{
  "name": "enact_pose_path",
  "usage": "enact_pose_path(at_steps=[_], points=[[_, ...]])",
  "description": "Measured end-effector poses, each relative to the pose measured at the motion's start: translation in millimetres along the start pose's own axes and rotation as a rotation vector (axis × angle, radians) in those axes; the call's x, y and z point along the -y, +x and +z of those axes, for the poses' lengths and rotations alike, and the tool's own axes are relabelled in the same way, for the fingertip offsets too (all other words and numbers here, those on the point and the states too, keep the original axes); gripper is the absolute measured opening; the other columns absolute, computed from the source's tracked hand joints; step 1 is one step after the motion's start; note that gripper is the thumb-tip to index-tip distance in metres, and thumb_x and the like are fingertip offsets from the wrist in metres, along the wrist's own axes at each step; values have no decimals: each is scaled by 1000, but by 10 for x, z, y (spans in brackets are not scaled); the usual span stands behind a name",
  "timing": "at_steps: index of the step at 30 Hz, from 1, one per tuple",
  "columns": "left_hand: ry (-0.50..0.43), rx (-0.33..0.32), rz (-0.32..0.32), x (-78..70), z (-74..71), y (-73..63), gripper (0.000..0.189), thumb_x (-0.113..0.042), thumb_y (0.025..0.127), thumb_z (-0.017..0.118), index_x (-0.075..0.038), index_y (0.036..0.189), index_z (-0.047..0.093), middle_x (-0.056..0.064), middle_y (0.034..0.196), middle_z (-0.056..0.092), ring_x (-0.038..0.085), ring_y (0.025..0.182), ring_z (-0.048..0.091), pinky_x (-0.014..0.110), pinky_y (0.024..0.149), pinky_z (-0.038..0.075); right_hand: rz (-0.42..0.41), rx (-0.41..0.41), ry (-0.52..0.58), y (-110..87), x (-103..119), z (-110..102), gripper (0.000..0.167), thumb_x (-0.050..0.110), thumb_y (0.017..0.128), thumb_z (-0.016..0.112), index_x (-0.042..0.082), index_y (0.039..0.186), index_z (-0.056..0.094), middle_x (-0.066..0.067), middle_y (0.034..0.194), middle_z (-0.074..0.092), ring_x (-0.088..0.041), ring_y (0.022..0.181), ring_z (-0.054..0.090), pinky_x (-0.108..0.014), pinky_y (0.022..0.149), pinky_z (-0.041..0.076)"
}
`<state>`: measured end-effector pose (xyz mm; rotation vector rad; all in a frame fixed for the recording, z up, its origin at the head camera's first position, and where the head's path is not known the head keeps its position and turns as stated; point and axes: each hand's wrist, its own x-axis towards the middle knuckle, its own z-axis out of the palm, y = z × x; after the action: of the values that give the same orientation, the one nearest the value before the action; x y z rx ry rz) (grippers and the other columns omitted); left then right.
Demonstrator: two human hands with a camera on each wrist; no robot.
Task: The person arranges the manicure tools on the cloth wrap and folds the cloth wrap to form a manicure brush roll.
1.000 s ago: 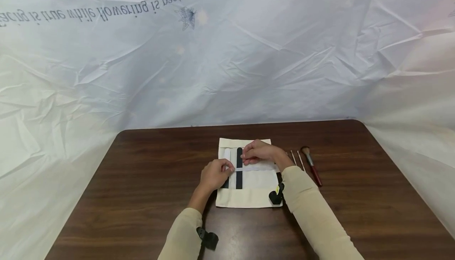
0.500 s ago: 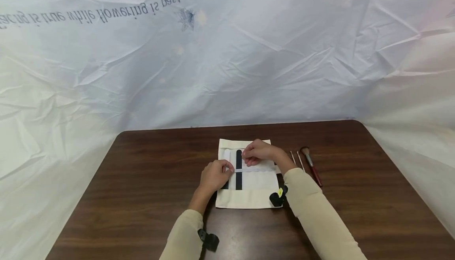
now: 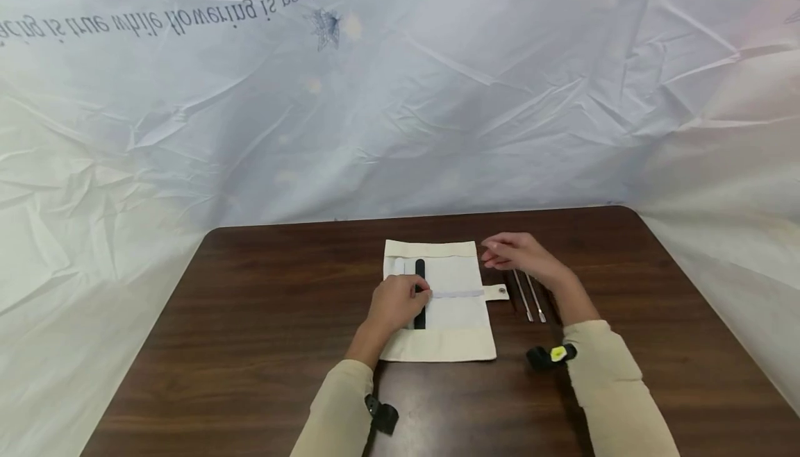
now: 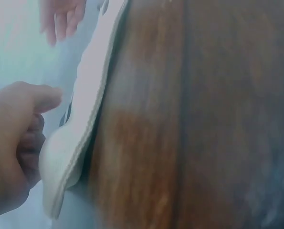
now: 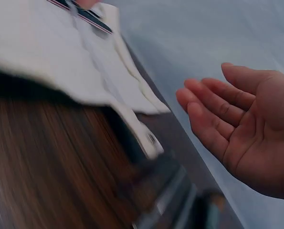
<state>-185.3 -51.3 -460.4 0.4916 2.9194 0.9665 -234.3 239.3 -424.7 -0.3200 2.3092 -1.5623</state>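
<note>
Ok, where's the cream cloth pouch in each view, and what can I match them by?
Head: the cream cloth pouch is just right of centre, lower half.
Left wrist: left of centre, slanting from the top edge toward lower left.
Right wrist: upper left, cut off by the frame.
Shared landmark: the right hand, beside the pouch, then top left, then right.

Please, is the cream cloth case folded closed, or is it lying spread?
Spread open: the cloth case lies on the table, its white inside and a black strip showing; its snap tab sticks out unfastened.
</note>
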Motion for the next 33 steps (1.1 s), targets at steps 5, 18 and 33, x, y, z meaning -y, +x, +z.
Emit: enact_pose_path(at_steps=[5,18,33], points=[[137,19,-24,-10,11,-5,18,-32,97,69,-23,109,78,-8,60,58,6,55,49,25,48,35,-12,-133,28,-291,-130,-279,52,27,109,47,-16,139,47,-4,106,73,-1,93,71,-26,87,59],[146,10,-60,35,5,36,10,-32,95,71,-26,96,78,-10,53,48,8,54,47,26,51,35,207,-245,-288,-489,-444,-497,41,22,105,55,-15,118,64,-20,100,73,-6,76,66,-26,69,57],[136,13,-47,-11,82,35,10,-31,96,69,-26,96,78,-9,51,47,8,55,48,26,54,35,402,-294,-495,-444,-335,-361,34,35,95,65,5,81,71,-7,76,68,-19,71,63,-31,61,46]])
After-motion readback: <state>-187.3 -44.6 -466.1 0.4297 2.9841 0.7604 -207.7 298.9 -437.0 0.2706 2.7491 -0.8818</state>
